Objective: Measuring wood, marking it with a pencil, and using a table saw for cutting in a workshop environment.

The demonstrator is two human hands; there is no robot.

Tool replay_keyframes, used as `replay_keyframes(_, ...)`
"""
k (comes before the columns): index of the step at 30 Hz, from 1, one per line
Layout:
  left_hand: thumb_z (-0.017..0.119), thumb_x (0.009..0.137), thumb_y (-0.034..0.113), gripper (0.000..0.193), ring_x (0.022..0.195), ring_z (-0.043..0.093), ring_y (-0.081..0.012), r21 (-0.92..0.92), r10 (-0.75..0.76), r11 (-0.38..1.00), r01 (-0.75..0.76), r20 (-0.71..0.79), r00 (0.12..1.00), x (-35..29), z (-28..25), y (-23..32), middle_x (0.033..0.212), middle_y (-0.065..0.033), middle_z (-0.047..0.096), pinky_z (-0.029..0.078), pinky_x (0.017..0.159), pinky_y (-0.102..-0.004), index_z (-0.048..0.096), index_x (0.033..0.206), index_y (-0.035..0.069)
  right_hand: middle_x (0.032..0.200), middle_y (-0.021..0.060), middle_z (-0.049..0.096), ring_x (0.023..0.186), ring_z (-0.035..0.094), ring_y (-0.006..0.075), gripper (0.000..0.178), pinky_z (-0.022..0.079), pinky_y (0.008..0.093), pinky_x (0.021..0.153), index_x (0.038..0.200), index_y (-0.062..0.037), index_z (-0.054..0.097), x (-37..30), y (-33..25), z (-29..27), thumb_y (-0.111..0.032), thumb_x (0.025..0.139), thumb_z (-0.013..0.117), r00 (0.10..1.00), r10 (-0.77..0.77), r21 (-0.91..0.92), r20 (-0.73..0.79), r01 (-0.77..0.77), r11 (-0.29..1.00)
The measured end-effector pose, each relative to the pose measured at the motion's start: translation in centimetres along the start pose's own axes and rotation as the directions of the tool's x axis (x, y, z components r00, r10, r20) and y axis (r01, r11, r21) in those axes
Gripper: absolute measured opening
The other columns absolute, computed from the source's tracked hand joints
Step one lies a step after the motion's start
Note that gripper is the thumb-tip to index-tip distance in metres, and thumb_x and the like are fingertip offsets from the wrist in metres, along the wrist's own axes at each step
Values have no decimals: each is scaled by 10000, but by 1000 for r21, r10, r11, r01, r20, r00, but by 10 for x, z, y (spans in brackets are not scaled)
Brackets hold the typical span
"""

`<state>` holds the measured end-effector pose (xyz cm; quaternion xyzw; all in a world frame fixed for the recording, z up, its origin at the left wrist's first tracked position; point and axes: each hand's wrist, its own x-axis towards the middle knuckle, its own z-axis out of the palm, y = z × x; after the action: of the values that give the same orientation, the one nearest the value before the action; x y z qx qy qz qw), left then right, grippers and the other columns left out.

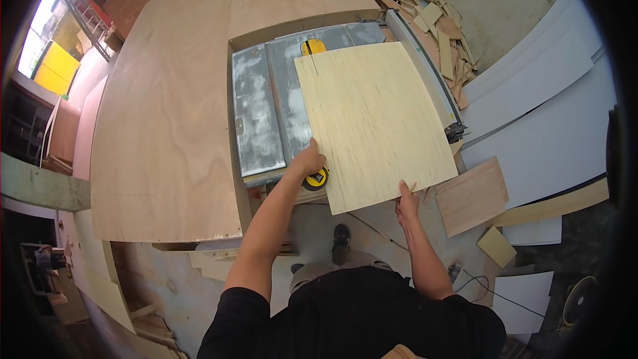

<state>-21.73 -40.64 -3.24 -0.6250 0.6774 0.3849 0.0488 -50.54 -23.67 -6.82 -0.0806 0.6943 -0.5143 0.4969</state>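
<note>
A pale, rectangular plywood sheet [375, 119] lies over the right part of a grey metal saw table [256, 106], its near edge reaching past the table's front. My left hand [309, 159] is closed at the sheet's left edge, thumb side against it. Just below that hand is a yellow and black tape measure [316, 179]; I cannot tell whether the fingers touch it. At the near edge, my right hand [407, 205] grips the sheet, thumb on top and fingers underneath. A thin yellow stick, perhaps a pencil [413, 188], pokes out by its thumb.
A yellow slotted piece [313, 46] shows beyond the sheet's far left corner. Wide plywood [166, 126] surrounds the saw table at left and back. A rail [425, 60] runs along the right. Wood offcuts [442, 26], white panels [531, 113] and a fan [580, 301] lie farther right.
</note>
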Motion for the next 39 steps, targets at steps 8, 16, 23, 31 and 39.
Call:
replay_keyframes(8,517,864,224,841,1158,574,-416,-16,-28,999,28,-5,1000,17,-14,0,1239,-316,575,450,983,-427,52,1509,-49,579,17,526,345,358,79,313,238,274,319,842,-63,551,19,-9,18,-353,894,656,1000,-12,3,15,12,1000)
replay_keyframes(16,533,874,255,820,1133,584,-425,2,-31,1000,31,-49,998,13,-6,-2,1218,-296,595,463,957,-455,98,1518,-7,565,34,522,334,352,89,315,239,266,307,880,-74,551,14,-9,19,-370,889,657,1000,3,16,-3,-3,1000)
replay_keyframes(23,530,880,253,808,1124,589,-424,10,-8,1000,9,-59,998,11,-1,1,1198,-302,602,467,952,-460,109,1511,-23,563,33,522,332,353,90,310,238,268,308,849,-83,562,20,-1,10,-375,890,657,1000,-9,17,-22,9,1000)
replay_keyframes(31,536,867,223,829,1175,565,-410,12,-15,1000,16,-99,995,48,-32,-4,1267,-312,558,458,979,-442,81,1513,-26,556,36,521,333,332,97,330,235,273,316,802,-96,550,58,-12,41,-395,888,661,997,55,-51,46,-53,997)
replay_keyframes(39,526,866,242,817,1169,565,-417,-4,-13,1000,13,-65,998,30,-11,-4,1250,-308,569,458,980,-444,103,1509,-31,570,29,512,356,356,98,353,244,280,329,845,-54,562,37,-4,22,-389,878,671,999,2,-50,-36,-3,999)
